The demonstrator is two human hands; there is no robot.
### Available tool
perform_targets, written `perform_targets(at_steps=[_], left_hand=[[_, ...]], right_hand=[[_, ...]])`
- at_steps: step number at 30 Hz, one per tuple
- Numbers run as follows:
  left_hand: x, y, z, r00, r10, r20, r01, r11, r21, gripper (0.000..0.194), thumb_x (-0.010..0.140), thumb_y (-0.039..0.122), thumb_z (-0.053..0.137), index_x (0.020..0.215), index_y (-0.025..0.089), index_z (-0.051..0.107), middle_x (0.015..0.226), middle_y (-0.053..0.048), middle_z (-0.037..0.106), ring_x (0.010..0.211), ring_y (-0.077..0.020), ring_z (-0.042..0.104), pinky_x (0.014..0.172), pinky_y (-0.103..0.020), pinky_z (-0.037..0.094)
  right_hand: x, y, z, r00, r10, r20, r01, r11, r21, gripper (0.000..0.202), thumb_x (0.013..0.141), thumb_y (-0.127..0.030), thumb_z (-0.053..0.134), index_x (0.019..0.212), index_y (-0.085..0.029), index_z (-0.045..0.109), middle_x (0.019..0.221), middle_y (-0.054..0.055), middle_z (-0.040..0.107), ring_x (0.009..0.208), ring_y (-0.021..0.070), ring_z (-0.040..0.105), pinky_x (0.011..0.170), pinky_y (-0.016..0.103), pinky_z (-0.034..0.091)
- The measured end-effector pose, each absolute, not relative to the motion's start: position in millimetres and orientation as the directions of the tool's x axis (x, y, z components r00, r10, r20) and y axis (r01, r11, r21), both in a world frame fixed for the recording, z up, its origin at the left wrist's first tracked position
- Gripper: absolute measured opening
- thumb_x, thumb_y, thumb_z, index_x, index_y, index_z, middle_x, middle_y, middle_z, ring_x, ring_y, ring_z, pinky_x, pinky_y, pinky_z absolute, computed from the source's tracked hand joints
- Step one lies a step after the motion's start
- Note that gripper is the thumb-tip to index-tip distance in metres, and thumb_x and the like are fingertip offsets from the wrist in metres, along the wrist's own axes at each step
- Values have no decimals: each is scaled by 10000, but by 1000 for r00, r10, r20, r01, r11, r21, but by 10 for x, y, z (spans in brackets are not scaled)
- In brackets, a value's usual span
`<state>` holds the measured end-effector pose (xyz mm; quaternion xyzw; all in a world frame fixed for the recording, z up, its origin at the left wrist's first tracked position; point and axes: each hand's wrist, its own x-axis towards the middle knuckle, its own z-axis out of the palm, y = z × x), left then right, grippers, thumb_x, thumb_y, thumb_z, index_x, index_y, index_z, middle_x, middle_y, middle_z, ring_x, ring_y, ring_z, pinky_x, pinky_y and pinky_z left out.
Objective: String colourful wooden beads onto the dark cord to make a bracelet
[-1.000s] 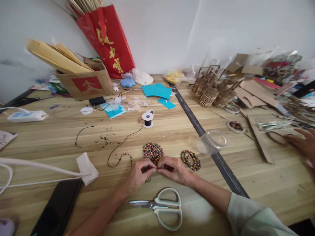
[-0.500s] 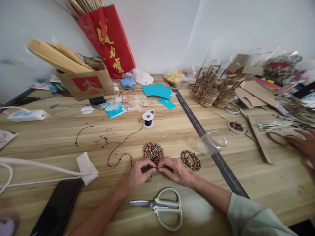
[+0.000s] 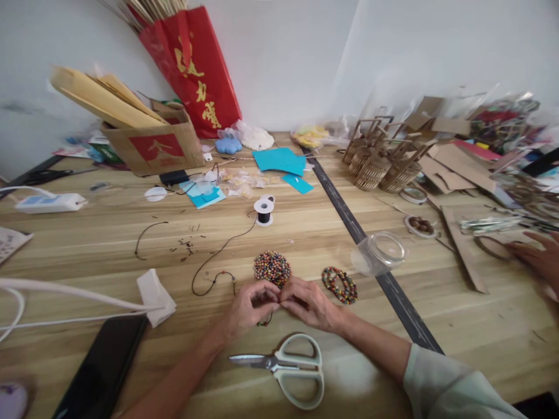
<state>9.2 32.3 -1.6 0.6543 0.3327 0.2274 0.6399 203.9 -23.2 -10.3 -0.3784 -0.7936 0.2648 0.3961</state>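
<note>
My left hand [image 3: 251, 308] pinches thumb and forefinger together on a thin black cord [image 3: 227, 241]. A short loop of that cord with red beads [image 3: 264, 323] hangs below its fingers. My right hand [image 3: 310, 304] is closed in a pinch too, its fingertips meeting those of the left; what lies between them is too small and hidden to make out. Just beyond the fingertips is a heap of small multicoloured beads [image 3: 271, 267]. The cord runs back to a white spool [image 3: 264, 210] wound with black. Nearer to me lie scissors [image 3: 279, 364] with pale handles.
Beaded bracelets [image 3: 339, 285] lie to the right, near a clear plastic container [image 3: 379, 253]. At left are a phone [image 3: 102, 366] and white cables. Cord scraps [image 3: 187, 247] and blue cards [image 3: 279, 161] lie farther back. Another person's hand [image 3: 539, 259] rests at the right edge.
Red beads now show on the cord loop below my left hand. The red bead seen between my fingertips before is no longer visible there. Both hands have barely moved.
</note>
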Motion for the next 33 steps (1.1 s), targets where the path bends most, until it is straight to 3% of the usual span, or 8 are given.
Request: perform_targets(at_steps=[7, 14, 21, 25, 28, 33], left_hand=[[87, 307, -57, 674, 729, -117, 186, -14, 982, 149, 713, 277, 709, 749, 139, 666, 644, 0, 615, 567, -101, 514, 547, -212, 419], [80, 324, -9, 665, 744, -64, 214, -107, 971, 176, 745, 295, 670, 666, 138, 669, 617, -8, 617, 584, -113, 510, 559, -217, 408], [85, 321, -8, 602, 794, -84, 232, -73, 970, 154, 734, 285, 648, 664, 148, 640, 627, -3, 618, 598, -117, 521, 590, -224, 428], [84, 326, -26, 579, 810, -94, 222, -46, 974, 170, 737, 305, 643, 662, 154, 631, 630, -4, 611, 604, -120, 520, 593, -227, 426], [84, 328, -35, 558, 825, -92, 212, -34, 977, 185, 738, 325, 650, 670, 154, 631, 630, -4, 608, 603, -121, 514, 592, -229, 422], [87, 328, -36, 554, 828, -84, 208, -40, 977, 180, 733, 311, 657, 661, 151, 616, 610, 8, 591, 577, -115, 500, 574, -222, 418]], right_hand=[[2041, -238, -108, -382, 821, 424, 403, 561, -723, 141, 986, -256, 484, 891, -180, 555, 826, 65, 617, 754, 158, 574, 667, 266, 483], [2040, -244, -68, -371, 827, 421, 413, 553, -724, 150, 980, -259, 478, 878, -179, 552, 803, 65, 609, 738, 162, 565, 652, 267, 474], [2077, -219, -100, -45, 927, 372, 494, 344, -798, 188, 965, -261, 482, 818, -176, 562, 693, 2, 542, 603, 119, 490, 546, 224, 390], [2079, -212, -135, -17, 945, 327, 512, 290, -809, 160, 934, -241, 508, 798, -177, 559, 645, -20, 522, 561, 107, 474, 520, 209, 374], [2068, -219, -140, -64, 937, 343, 577, 315, -753, 77, 888, -192, 536, 818, -178, 566, 671, -12, 553, 554, 106, 492, 515, 205, 378], [2068, -229, -156, -180, 912, 368, 745, 371, -554, 84, 835, -115, 536, 808, -190, 563, 750, 23, 591, 630, 134, 540, 563, 218, 402]])
